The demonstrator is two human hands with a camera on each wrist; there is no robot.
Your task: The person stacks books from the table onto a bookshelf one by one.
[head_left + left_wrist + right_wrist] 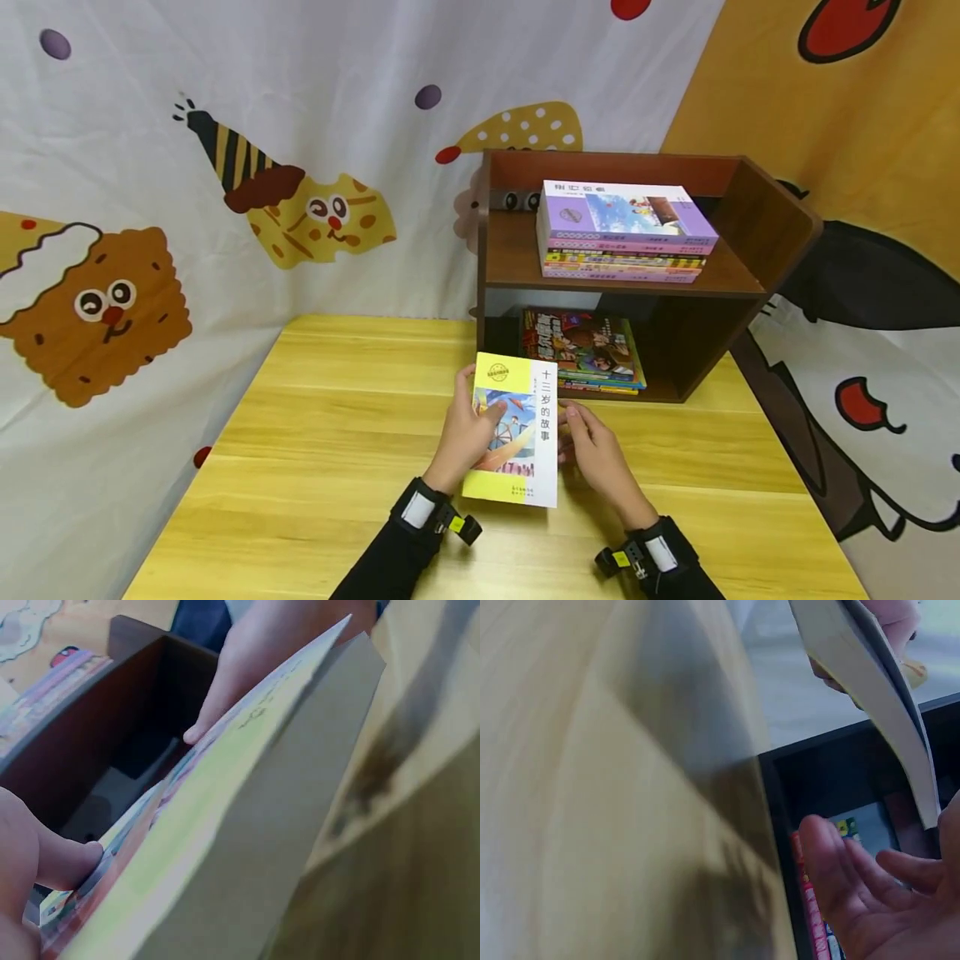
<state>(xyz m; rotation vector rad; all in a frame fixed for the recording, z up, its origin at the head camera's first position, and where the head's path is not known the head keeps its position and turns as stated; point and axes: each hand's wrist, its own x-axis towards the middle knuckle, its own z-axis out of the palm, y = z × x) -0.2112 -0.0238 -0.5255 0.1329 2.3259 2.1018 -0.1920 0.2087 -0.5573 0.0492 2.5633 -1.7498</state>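
Note:
A paperback book (516, 432) with a yellow and white cover and a colourful picture is held above the table, its cover facing up. My left hand (461, 440) grips its left side, the thumb lying on the cover and the fingers passing behind. Beside the book's right edge is my right hand (600, 458). In the right wrist view the right hand (885, 907) has loosely extended fingers and sits apart from the book (881, 697). The left wrist view shows the book (202, 825) edge-on, its cover slightly lifted from the pages.
Behind the hands stands a brown two-tier shelf (622, 287). Several purple and pink books (628, 229) are stacked on its upper level; several comic-style books (585, 346) lie on the lower one. The yellow wooden table (322, 417) reaches a patterned cloth (337, 83) at the back.

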